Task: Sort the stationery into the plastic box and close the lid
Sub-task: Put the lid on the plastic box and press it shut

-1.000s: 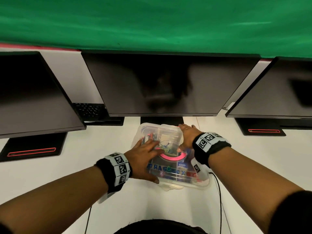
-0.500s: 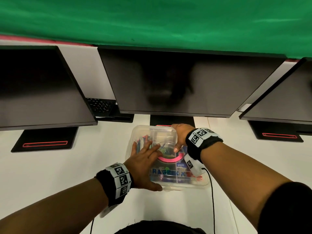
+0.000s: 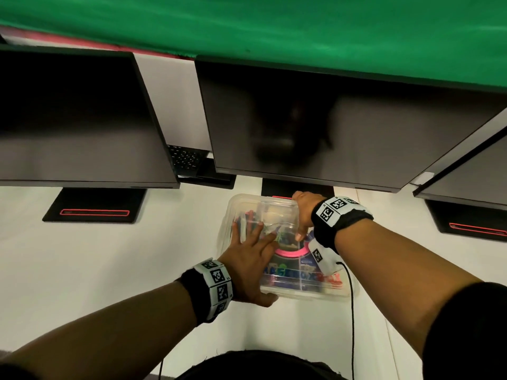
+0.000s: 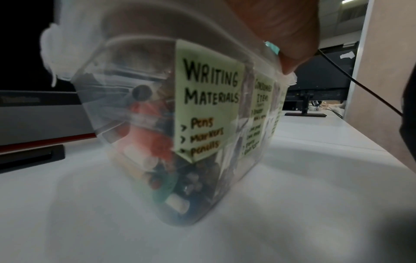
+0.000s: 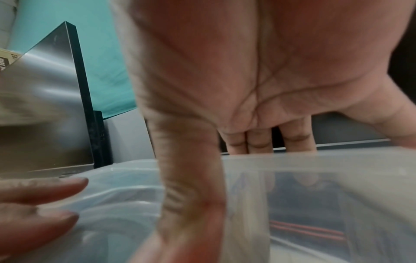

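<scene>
The clear plastic box (image 3: 315,296) stands on the white desk in front of the middle monitor, with its clear lid (image 3: 277,212) on top. Pens and markers (image 4: 146,133) and a pink tape ring (image 3: 288,253) show through the plastic. A green label (image 4: 209,99) reads "Writing Materials". My left hand (image 3: 247,259) lies flat on the lid with its fingers spread and its thumb (image 4: 292,44) at the near rim. My right hand (image 3: 303,212) arches over the far right part of the lid (image 5: 315,169). Its thumb presses on top and its fingers reach straight down behind the far rim.
Three dark monitors (image 3: 315,127) stand on black bases (image 3: 96,207) along the back, close behind the box. A black keyboard (image 3: 186,159) sits between two of them. A thin black cable (image 3: 352,311) runs down the desk from my right wrist.
Both hands stay on the lid. My right hand has edged a little toward the far rim, and the head view has shifted, which puts the box further right in the frame.
</scene>
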### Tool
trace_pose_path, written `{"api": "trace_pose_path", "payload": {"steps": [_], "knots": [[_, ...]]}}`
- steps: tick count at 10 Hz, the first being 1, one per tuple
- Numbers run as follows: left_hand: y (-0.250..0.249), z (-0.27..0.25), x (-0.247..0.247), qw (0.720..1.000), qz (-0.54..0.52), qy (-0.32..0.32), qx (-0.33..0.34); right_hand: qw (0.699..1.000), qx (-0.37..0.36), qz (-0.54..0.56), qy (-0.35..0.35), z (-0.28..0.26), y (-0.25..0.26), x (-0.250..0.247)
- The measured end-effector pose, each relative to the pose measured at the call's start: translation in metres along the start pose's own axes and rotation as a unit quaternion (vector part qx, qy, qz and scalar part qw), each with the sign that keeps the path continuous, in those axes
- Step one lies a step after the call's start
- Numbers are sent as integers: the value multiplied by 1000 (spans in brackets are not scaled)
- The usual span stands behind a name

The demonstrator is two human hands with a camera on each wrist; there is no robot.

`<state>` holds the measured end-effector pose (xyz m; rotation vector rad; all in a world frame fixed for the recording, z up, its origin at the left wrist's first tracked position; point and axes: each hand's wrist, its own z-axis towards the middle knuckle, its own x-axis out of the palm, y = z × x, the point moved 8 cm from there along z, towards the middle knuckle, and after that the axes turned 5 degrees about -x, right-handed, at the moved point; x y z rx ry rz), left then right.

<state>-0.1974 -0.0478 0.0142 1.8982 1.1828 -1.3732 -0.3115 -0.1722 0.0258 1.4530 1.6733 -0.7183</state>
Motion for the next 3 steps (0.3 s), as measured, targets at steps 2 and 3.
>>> {"api": "trace_pose_path", "payload": {"steps": [2,3], "knots": [[22,-17,-13,994,-83,-63,24,984,-5,150,-91,-38,-23,-3],[70,-62,-1,971,-161,-178,-10,942,26,282,-179,-100,-65,15]]}}
